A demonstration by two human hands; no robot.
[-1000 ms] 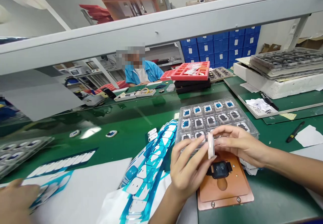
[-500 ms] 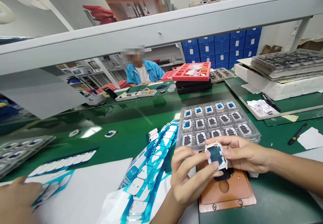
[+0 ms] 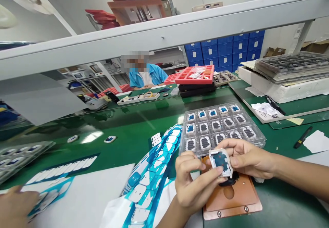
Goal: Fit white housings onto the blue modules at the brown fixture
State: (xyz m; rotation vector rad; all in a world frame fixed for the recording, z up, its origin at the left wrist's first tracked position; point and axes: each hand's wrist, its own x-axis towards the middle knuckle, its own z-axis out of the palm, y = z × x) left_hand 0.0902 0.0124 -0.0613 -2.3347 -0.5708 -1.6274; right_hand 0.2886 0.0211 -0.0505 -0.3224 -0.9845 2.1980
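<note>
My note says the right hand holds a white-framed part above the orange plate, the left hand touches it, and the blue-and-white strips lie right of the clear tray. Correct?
Not quite: the head view shows the blue-and-white strips left of the clear tray. The right hand, left hand, white-framed part and orange plate are as noted.

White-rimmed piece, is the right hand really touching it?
Touching. The head view shows it: the right hand's thumb lies over the right edge of the white-rimmed piece, with no gap between.
</note>
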